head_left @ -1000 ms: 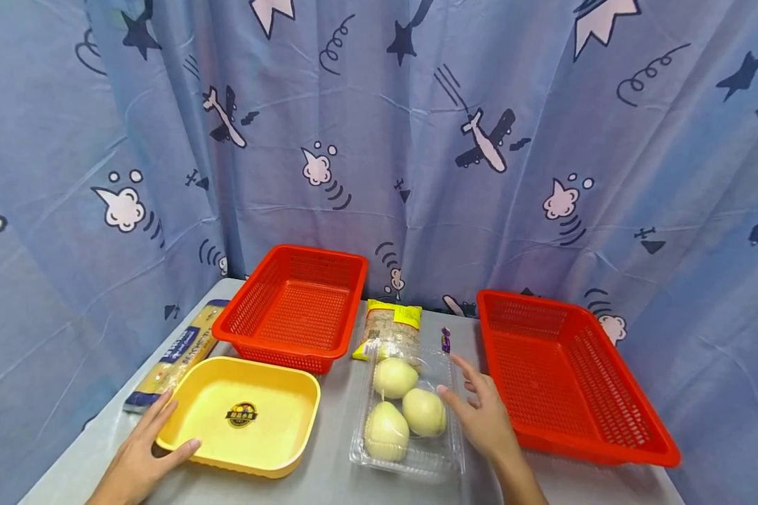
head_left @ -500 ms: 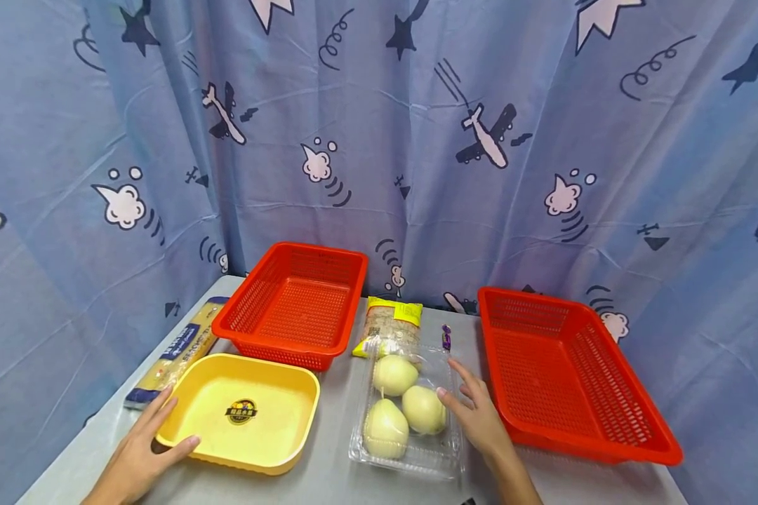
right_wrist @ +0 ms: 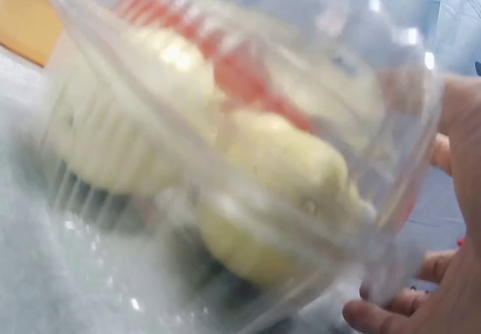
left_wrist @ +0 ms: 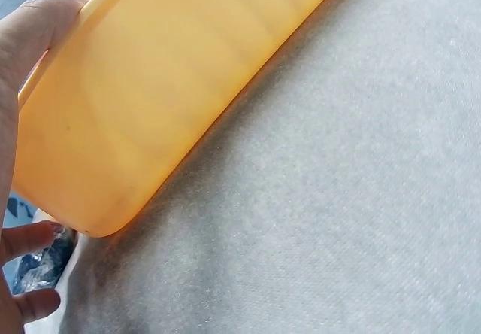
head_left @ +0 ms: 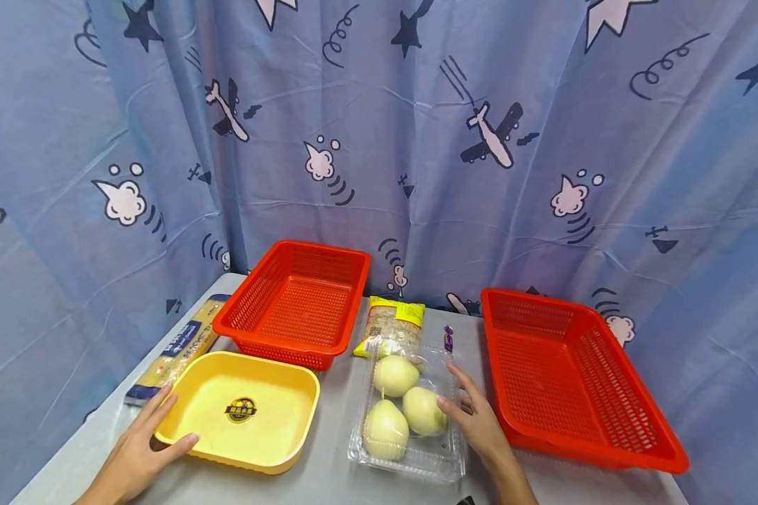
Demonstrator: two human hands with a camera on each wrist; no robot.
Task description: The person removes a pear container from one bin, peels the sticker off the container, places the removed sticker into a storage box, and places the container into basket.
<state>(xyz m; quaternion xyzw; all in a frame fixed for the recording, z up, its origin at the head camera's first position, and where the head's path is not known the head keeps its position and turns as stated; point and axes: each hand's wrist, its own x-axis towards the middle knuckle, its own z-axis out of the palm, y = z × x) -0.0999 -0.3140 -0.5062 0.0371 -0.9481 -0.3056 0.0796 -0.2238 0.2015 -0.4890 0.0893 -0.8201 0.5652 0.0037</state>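
A yellow plastic basin (head_left: 271, 414) with a round label on its floor stands at the front left. My left hand (head_left: 131, 452) is spread around its near left corner, thumb over the front rim and fingers along the left side. In the left wrist view the thumb lies at the rim of the basin (left_wrist: 135, 108), the other fingers apart below. A clear plastic clamshell box (head_left: 436, 464) holds three pale green pears (head_left: 387, 429). At its right side is my right hand (head_left: 480, 421), thumb and fingers spread, fingertips right at the edge. The right wrist view is blurred.
Two red perforated baskets stand behind, one at the left (head_left: 303, 361) and one at the right (head_left: 600, 456). A yellow bag (head_left: 394, 321) lies behind the box, beside a small purple-wrapped candy (head_left: 448, 339). A long yellow and blue packet (head_left: 180, 344) lies far left. A patterned curtain (head_left: 379, 140) encloses the table.
The head view has shifted slightly. My hands keep nearly the same places at the basin and the box. A small dark piece has come into view at the bottom edge near the right arm.
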